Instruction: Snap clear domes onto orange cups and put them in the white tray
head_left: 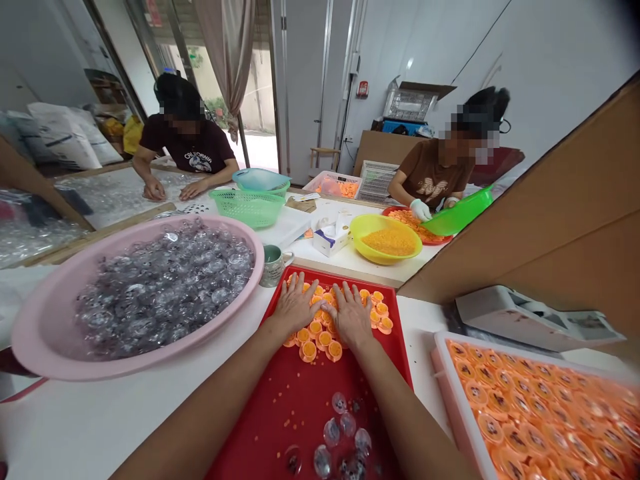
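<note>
Both my hands lie flat, fingers spread, over a cluster of small orange cups (309,351) at the far part of a red tray (270,407). My left hand (296,305) rests on the cups at the left, and my right hand (349,313) on those at the right; the thumbs nearly meet between them. The cups look round, with flared rims and orange-yellow contents. Closer to me, several clear domed pieces with dark marks (331,432) lie in the tray among scattered orange bits. Some cups are hidden under my palms.
A pink basin (37,343) full of clear domed pieces stands left, with a mug (274,267) beside it. At right, a white crate (445,373) holds rows of capped orange cups. Beyond are a yellow bowl (357,237), a tissue box (330,241), green baskets (247,208) and two people working.
</note>
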Tool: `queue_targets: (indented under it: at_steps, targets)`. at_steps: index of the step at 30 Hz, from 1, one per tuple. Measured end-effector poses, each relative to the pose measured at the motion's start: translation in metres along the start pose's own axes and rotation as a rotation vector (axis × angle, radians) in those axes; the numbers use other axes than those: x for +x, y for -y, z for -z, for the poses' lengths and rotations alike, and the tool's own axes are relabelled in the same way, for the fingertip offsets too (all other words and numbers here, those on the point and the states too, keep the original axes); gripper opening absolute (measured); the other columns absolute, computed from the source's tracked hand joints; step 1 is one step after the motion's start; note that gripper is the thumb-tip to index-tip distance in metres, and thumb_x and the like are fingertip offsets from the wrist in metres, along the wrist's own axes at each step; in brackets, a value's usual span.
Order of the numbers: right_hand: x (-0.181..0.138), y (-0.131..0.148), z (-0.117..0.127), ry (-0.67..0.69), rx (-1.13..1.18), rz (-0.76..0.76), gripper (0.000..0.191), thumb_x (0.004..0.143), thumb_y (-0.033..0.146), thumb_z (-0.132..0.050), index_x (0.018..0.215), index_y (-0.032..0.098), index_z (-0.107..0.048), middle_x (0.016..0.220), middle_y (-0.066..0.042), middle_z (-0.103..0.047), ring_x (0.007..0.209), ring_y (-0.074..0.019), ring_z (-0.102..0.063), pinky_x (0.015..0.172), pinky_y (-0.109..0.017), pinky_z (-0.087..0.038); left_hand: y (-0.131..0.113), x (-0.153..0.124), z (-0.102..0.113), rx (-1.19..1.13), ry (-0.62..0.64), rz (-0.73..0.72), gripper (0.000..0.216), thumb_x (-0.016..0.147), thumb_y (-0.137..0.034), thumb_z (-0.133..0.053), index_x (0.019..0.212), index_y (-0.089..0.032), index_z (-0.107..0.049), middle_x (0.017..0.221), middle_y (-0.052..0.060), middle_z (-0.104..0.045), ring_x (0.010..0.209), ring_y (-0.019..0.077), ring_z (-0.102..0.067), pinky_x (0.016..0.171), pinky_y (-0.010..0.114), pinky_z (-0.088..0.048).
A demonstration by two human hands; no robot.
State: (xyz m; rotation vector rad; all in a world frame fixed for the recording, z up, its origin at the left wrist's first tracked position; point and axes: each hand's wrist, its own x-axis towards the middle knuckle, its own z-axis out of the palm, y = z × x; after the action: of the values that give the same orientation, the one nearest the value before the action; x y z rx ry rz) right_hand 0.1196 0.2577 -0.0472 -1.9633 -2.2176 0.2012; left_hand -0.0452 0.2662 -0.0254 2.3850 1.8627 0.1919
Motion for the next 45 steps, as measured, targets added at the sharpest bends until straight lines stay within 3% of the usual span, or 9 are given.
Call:
queue_targets:
  at_steps: [3,9,17,22,26,28,31,45]
  targets:
    - [0.004,-0.002,-0.001,0.025,-0.001,0.035,0.069,0.094,0.064,-0.013,0.149,0.026,-0.029,0.156,-0.009,-0.026,0.143,-0.0303,-0.019,0.111,-0.059,-0.007,0.003,0.001,-0.002,0.004,0.021,-0.008,0.065,0.092,-0.057,-0.034,0.148,-0.024,-0.031,0.157,0.015,-0.024,0.144,0.0389,-0.016,0.112,0.056,-0.021]
    - [-0.006,-0.004,-0.003,0.024,-0.033,0.084,0.07,0.094,0.063,-0.012,0.151,0.024,-0.025,0.158,-0.009,-0.022,0.144,-0.0305,-0.016,0.112,-0.058,-0.005,0.002,-0.014,-0.013,0.026,-0.033,-0.027,0.069,0.092,-0.058,-0.033,0.149,-0.02,-0.028,0.157,0.017,-0.02,0.146,0.0368,-0.006,0.116,0.054,-0.011]
    - [-0.008,-0.006,-0.002,0.061,-0.051,0.117,0.069,0.095,0.063,-0.015,0.15,0.024,-0.025,0.157,-0.007,-0.023,0.143,-0.0313,-0.019,0.111,-0.059,-0.009,0.001,-0.019,-0.008,0.023,-0.019,-0.03,0.069,0.091,-0.061,-0.034,0.147,-0.02,-0.033,0.154,0.02,-0.028,0.142,0.041,-0.02,0.109,0.057,-0.025]
    - [0.002,-0.006,0.01,-0.026,-0.037,0.104,0.062,0.096,0.059,-0.019,0.145,0.024,-0.037,0.154,-0.01,-0.032,0.139,-0.0348,-0.023,0.105,-0.063,-0.016,0.007,0.002,0.005,0.053,-0.044,-0.066,0.057,0.095,-0.05,-0.033,0.141,-0.019,-0.043,0.147,0.019,-0.039,0.138,0.0389,-0.03,0.105,0.054,-0.03]
    - [0.017,-0.006,0.018,-0.036,-0.024,0.153,0.053,0.098,0.055,-0.024,0.134,0.026,-0.051,0.133,-0.011,-0.055,0.123,-0.0289,-0.042,0.099,-0.052,-0.028,0.015,0.034,0.011,0.094,-0.078,-0.103,0.042,0.097,-0.03,-0.03,0.112,-0.013,-0.065,0.121,0.018,-0.059,0.119,0.0305,-0.047,0.101,0.047,-0.035]
    - [0.025,-0.006,0.017,-0.018,-0.016,0.166,0.051,0.098,0.054,-0.027,0.129,0.027,-0.055,0.123,-0.011,-0.061,0.114,-0.0275,-0.047,0.094,-0.047,-0.033,0.019,0.047,0.009,0.113,-0.077,-0.123,0.037,0.096,-0.029,-0.036,0.098,-0.013,-0.069,0.11,0.016,-0.063,0.112,0.0294,-0.05,0.097,0.046,-0.037]
    - [0.03,-0.006,0.012,-0.01,-0.005,0.178,0.05,0.097,0.055,-0.029,0.127,0.025,-0.057,0.117,-0.012,-0.063,0.109,-0.0276,-0.048,0.09,-0.045,-0.034,0.023,0.054,0.001,0.14,-0.09,-0.14,0.034,0.094,-0.033,-0.042,0.094,-0.015,-0.07,0.106,0.015,-0.061,0.111,0.0312,-0.047,0.093,0.047,-0.037]
    - [-0.015,-0.001,0.006,-0.029,0.032,0.242,0.047,0.099,0.052,-0.03,0.129,0.026,-0.054,0.119,-0.008,-0.064,0.11,-0.0254,-0.049,0.095,-0.044,-0.029,0.009,-0.014,0.005,0.139,-0.117,-0.185,0.036,0.098,-0.029,-0.031,0.113,-0.018,-0.062,0.099,0.012,-0.06,0.094,0.0261,-0.049,0.08,0.039,-0.038]
